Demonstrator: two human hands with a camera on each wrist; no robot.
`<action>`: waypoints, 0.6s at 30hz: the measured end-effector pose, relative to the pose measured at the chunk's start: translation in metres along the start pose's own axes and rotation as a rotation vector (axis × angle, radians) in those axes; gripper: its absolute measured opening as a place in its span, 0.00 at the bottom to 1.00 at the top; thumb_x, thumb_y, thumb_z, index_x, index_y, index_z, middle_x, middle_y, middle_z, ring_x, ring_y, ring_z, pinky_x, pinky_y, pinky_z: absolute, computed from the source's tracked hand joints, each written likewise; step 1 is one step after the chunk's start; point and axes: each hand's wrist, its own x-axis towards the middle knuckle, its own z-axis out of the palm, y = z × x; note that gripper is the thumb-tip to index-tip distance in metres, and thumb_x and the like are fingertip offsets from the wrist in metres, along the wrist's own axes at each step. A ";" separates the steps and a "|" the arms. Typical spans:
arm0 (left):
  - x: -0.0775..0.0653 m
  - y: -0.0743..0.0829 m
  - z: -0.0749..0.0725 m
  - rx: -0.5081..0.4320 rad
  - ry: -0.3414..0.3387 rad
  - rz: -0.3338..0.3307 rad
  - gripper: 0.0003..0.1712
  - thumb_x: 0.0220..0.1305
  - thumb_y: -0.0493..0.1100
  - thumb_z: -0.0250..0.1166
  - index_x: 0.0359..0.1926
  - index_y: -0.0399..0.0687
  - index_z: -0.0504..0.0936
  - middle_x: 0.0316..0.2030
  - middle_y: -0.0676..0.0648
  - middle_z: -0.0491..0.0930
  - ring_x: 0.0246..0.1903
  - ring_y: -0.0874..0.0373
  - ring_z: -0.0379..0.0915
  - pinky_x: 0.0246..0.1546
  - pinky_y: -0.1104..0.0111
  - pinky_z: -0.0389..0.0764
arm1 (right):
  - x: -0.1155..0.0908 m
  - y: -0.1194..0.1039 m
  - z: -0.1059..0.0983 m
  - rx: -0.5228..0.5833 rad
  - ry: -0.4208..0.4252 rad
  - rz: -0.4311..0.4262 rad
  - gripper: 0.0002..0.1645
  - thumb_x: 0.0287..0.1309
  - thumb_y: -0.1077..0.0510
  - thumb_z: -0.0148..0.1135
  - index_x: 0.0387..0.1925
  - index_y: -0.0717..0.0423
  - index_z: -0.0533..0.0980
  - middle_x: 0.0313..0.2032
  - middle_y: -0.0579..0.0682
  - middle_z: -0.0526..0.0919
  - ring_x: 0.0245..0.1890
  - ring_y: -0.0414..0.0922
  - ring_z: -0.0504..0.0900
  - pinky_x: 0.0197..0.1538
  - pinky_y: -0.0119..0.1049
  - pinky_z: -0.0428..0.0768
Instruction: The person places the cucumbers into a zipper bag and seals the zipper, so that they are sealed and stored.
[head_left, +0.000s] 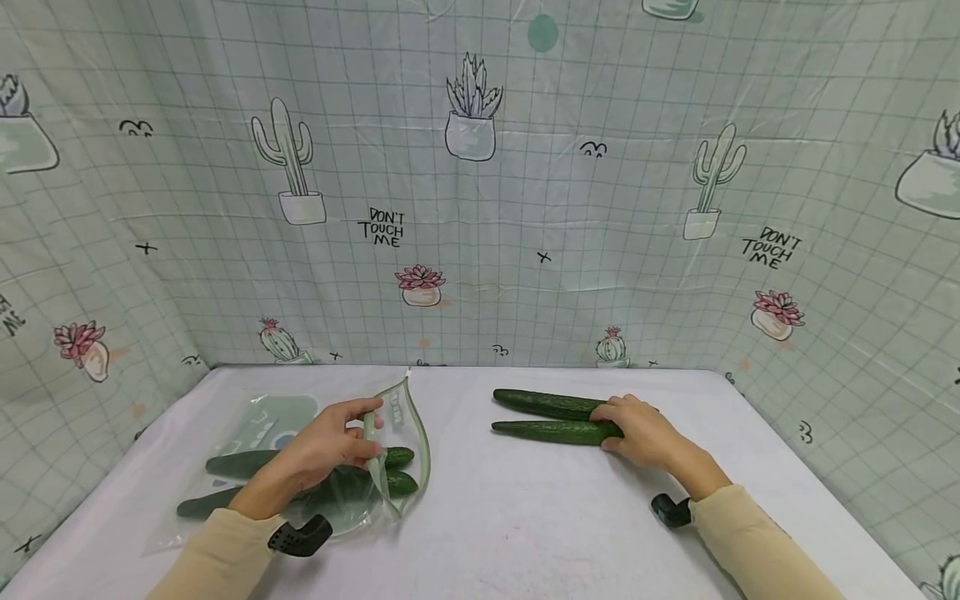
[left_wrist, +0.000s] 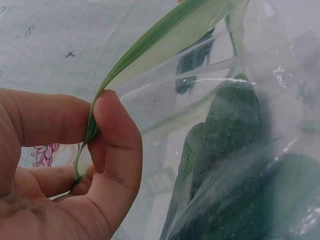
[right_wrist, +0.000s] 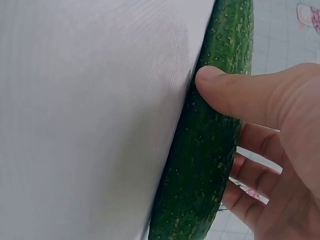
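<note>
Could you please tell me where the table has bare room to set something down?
Bare table lies between the bag and right sleeve, and right of the right hand. Crowded: around the left hand and bag, and around the loose cucumbers.

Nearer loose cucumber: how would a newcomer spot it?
On the white table, find the clear bag the left hand pinches. Right of it lie two loose cucumbers. The nearer cucumber is on the person's side, touching the thumb of the right hand.
</note>
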 end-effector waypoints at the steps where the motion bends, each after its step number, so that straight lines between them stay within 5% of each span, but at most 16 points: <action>1: 0.000 0.000 0.000 0.000 0.000 0.000 0.44 0.59 0.29 0.62 0.71 0.28 0.48 0.48 0.35 0.65 0.25 0.59 0.65 0.33 0.59 0.79 | 0.000 0.000 0.000 -0.002 0.001 -0.002 0.23 0.50 0.58 0.72 0.50 0.54 0.79 0.46 0.50 0.79 0.45 0.52 0.75 0.45 0.50 0.75; 8: 0.000 -0.001 0.001 0.007 0.007 -0.005 0.44 0.59 0.29 0.61 0.71 0.28 0.48 0.48 0.35 0.65 0.24 0.59 0.63 0.33 0.60 0.79 | 0.000 -0.002 0.000 0.034 -0.031 0.009 0.22 0.53 0.59 0.70 0.51 0.54 0.77 0.48 0.51 0.78 0.47 0.52 0.74 0.47 0.51 0.74; 18: 0.001 -0.001 0.003 0.007 0.026 -0.019 0.43 0.60 0.28 0.61 0.72 0.29 0.49 0.49 0.35 0.65 0.23 0.58 0.62 0.33 0.60 0.79 | 0.010 -0.022 0.002 0.083 -0.034 -0.095 0.20 0.56 0.59 0.67 0.51 0.53 0.76 0.48 0.48 0.78 0.50 0.52 0.75 0.50 0.51 0.73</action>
